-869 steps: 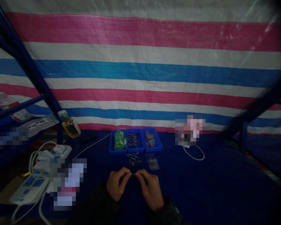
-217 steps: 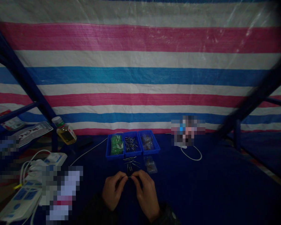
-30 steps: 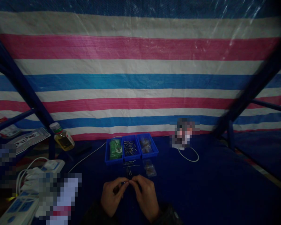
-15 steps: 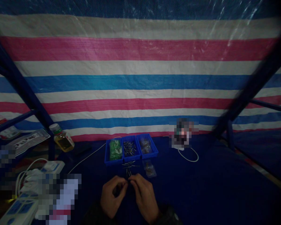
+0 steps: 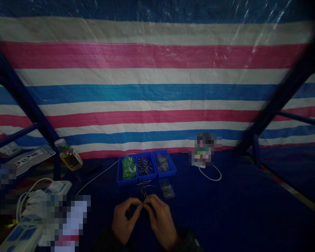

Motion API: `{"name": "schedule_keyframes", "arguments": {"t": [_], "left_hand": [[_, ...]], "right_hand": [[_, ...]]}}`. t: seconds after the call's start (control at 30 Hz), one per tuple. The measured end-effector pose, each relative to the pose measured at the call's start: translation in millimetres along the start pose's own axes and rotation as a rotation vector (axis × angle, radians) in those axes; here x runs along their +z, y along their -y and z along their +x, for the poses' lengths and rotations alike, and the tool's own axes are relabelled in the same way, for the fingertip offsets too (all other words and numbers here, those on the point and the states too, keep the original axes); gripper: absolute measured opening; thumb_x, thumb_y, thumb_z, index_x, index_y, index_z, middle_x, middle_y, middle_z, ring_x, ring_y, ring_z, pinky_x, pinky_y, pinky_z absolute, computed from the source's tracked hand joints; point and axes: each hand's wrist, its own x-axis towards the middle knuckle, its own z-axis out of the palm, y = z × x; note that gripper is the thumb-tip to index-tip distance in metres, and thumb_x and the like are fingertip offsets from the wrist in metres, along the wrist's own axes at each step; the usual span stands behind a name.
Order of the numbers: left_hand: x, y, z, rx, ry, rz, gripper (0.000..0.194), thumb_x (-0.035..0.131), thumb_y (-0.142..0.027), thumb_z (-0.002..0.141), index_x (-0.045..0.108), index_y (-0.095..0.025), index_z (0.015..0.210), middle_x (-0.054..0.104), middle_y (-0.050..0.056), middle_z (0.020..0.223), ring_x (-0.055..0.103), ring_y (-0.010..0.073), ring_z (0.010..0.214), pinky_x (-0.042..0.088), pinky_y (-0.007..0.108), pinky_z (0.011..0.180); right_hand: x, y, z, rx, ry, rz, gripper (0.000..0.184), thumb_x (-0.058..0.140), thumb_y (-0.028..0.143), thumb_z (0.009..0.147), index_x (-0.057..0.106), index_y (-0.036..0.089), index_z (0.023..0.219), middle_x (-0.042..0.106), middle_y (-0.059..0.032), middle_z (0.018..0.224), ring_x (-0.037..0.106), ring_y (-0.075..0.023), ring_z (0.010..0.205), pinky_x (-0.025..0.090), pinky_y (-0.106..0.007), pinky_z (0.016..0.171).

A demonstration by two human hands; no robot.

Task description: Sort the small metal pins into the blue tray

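Left hand (image 5: 125, 221) and right hand (image 5: 161, 221) had the grip pressed together on a tiny pin (image 5: 143, 204) (too dark to confirm); your next move called for steady handling.

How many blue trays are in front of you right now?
3, in a row: the left blue tray holds green packets, the middle one metal pins, the right one clear bags.

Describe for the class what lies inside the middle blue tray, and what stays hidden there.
The middle blue tray holds a loose heap of small metal pins. The tray's floor and anything under the heap are covered and cannot be seen.
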Motion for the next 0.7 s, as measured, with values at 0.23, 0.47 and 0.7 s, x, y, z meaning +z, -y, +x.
{"name": "schedule_keyframes", "arguments": {"t": [0.23, 0.47, 0.7], "left_hand": [[0.8, 1.8, 1.5, -0.017, 0.012, -0.048, 0.018, 0.063, -0.032, 0.095, 0.072, -0.019, 0.087, 0.076, 0.002, 0.081, 0.07, 0.0164, 0.071, 0.049, 0.023, 0.065], [-0.5, 0.3, 1.5, 0.016, 0.034, -0.076, 0.021, 0.06, -0.031, 0.096, 0.072, -0.019, 0.084, 0.075, 0.002, 0.078, 0.07, 0.0168, 0.071, 0.051, 0.022, 0.068], [-0.2, 0.3, 0.6, 0.052, 0.007, -0.047, 0.022, 0.059, -0.03, 0.097, 0.072, -0.02, 0.083, 0.074, 0.002, 0.078, 0.071, 0.0171, 0.074, 0.051, 0.024, 0.072]], "right_hand": [[3.8, -2.5, -0.6, -0.028, -0.046, 0.016, 0.019, 0.054, 0.01, 0.099, 0.067, 0.024, 0.1, 0.067, -0.0023, 0.092, 0.067, -0.0163, 0.083, 0.051, -0.025, 0.078], [3.3, -3.1, -1.8, -0.025, -0.034, 0.05, 0.021, 0.051, 0.008, 0.1, 0.067, 0.023, 0.098, 0.066, -0.0027, 0.093, 0.065, -0.0163, 0.085, 0.049, -0.026, 0.078], [2.9, -1.6, -2.4, 0.004, -0.018, 0.02, 0.02, 0.051, 0.01, 0.101, 0.064, 0.023, 0.092, 0.065, -0.0018, 0.089, 0.064, -0.016, 0.08, 0.047, -0.026, 0.074]]}}
